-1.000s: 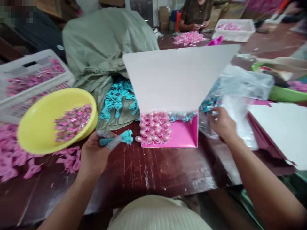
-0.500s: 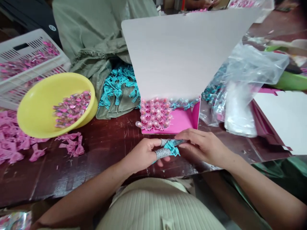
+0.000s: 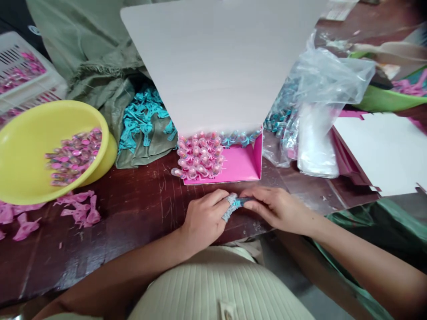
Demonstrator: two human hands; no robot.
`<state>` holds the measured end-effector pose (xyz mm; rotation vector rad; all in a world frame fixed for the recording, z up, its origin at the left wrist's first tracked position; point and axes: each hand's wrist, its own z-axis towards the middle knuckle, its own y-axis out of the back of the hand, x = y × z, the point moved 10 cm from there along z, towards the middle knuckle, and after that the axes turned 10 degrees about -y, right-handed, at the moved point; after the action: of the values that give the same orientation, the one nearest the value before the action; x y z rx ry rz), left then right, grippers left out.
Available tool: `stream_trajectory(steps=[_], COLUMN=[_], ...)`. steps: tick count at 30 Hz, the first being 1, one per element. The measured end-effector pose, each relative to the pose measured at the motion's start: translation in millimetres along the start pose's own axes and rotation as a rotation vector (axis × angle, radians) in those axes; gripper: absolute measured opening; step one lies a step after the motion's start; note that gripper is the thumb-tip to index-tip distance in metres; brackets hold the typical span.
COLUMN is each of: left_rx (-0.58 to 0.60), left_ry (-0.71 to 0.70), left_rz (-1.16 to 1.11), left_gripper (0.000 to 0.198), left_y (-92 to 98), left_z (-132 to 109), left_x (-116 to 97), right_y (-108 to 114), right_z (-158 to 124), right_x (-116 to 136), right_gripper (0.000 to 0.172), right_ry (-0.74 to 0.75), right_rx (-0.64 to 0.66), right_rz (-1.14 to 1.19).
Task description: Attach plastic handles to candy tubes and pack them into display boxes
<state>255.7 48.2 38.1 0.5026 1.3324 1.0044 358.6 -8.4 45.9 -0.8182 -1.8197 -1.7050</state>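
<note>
Low in the centre of the frame, the left hand (image 3: 207,218), its fingers wrapped in speckled grey, pinches a small turquoise piece (image 3: 237,203), bright and mostly hidden by the fingers. The right hand (image 3: 275,209) pinches a slim, dark bluish tube (image 3: 246,200) that meets it. Just beyond, mid-frame, a pink box (image 3: 242,162) holds rounded clear-and-pink pieces (image 3: 202,155) packed at its left and bluish ones (image 3: 243,138) along the back.

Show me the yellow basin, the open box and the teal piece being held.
Yellow basin (image 3: 28,144), head view: bare inner wall.
Open box (image 3: 240,162), head view: bare pink floor.
Held teal piece (image 3: 237,203), head view: exposed bright part.
</note>
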Motion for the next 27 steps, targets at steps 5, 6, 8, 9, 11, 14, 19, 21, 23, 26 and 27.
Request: stream_trajectory(steps=[5, 6, 8, 9, 11, 14, 19, 21, 23, 26, 27], left_rx=[0.04, 0.037, 0.046, 0.057, 0.068, 0.027, -0.035, -0.057, -0.079, -0.101, -0.112], left_ry=[0.126, 0.16, 0.223, 0.245, 0.266, 0.28, 0.381, 0.399, 0.415, 0.422, 0.424], left_rz=[-0.274, -0.362, -0.52, -0.595, -0.706, -0.696, -0.818, -0.855, -0.858, -0.872, -0.869], left_gripper=[0.031, 0.026, 0.02, 0.018, 0.015, 0.017, 0.023, 0.025, 0.026, 0.027, 0.027], left_y=[3.3, 5.7, 7.0, 5.0, -2.5, -14.7, -32.2, -29.8, -24.8, -19.7, -17.7], left_z=[3.9, 4.2, 4.1, 4.3, 6.4, 12.6, 13.1, 11.1, 9.2, 7.5, 6.3], left_x=[18.1, 20.9, 23.6, 23.2, 20.7, 22.5, 35.3, 37.8, 39.5, 39.3, 39.9], right_y=[21.5, 41.7, 87.1, 104.8, 119.9, 106.5, 81.0, 79.8, 81.9, 89.6, 94.0], right_z=[8.4, 12.9, 22.1, 28.5, 50.1, 87.7, 101.2, 95.5, 90.3, 81.8, 76.6], right_x=[-36.9, -52.3, -91.1, -109.8, -140.8, -164.8, -164.9, -167.1, -169.8, -164.5, -158.6], right_gripper=[0.036, 0.039, 0.042, 0.042, 0.04, 0.035, 0.027, 0.024, 0.021, 0.019, 0.019], right_ry=[-0.179, -0.215, -0.339, -0.407, -0.496, -0.453, -0.304, -0.28, -0.27, -0.251, -0.248], right_rx=[-0.019, -0.129, -0.392, -0.484, -0.512, -0.376, -0.251, -0.23, -0.217, -0.229, -0.258], right_rz=[0.179, 0.151, -0.023, -0.153, -0.398, -0.517, -0.542, -0.534, -0.51, -0.453, -0.432])
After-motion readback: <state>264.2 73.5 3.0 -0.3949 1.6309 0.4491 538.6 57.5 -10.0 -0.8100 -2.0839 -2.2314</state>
